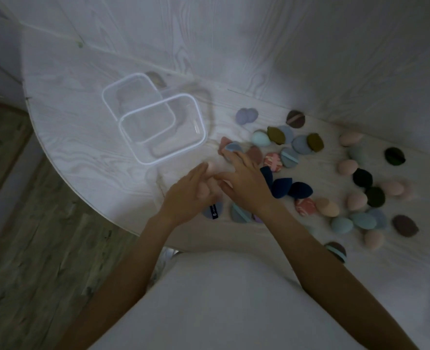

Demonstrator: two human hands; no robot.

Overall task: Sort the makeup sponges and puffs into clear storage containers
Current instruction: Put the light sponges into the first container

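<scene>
Home room: round white wood-grain table [82, 137], wood-plank floor [32, 248], white panelled wall [309, 46].

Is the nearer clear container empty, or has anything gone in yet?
Empty. Through the nearer clear container only the white table and the other container show; no sponge or puff lies inside.

Clear boxes [162, 130]: two, beyond the hands. Dark blue sponges [283, 187]: three, just right of them. Lilac puffs [246, 115]: two.

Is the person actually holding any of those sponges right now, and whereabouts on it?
Left hand seems to pinch pink sponges at their ends; right hand rests fingertips on a blue puff. Grip unclear.
</scene>
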